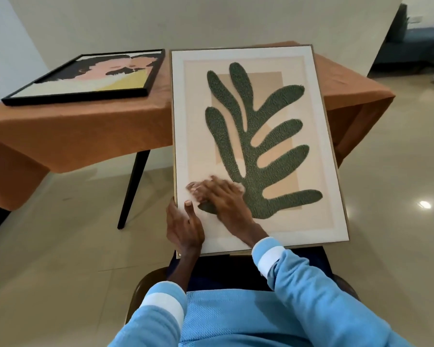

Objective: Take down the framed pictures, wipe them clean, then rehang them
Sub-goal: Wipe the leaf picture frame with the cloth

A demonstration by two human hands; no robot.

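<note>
Two hands are engaged on the leaf picture (256,146), which is propped on the lap with its far end toward the table (80,131). Its lower left corner is clasped by the left hand (184,229), thumb on the face. A pale cloth (193,190), blurred, is pressed flat against the lower left of the face under the right hand (221,196). Judged stiff, light and broad, with a fragile face, the frame is best held by its edges. Farther off, a black-framed picture (90,76) lies flat on the cloth-covered table.
</note>
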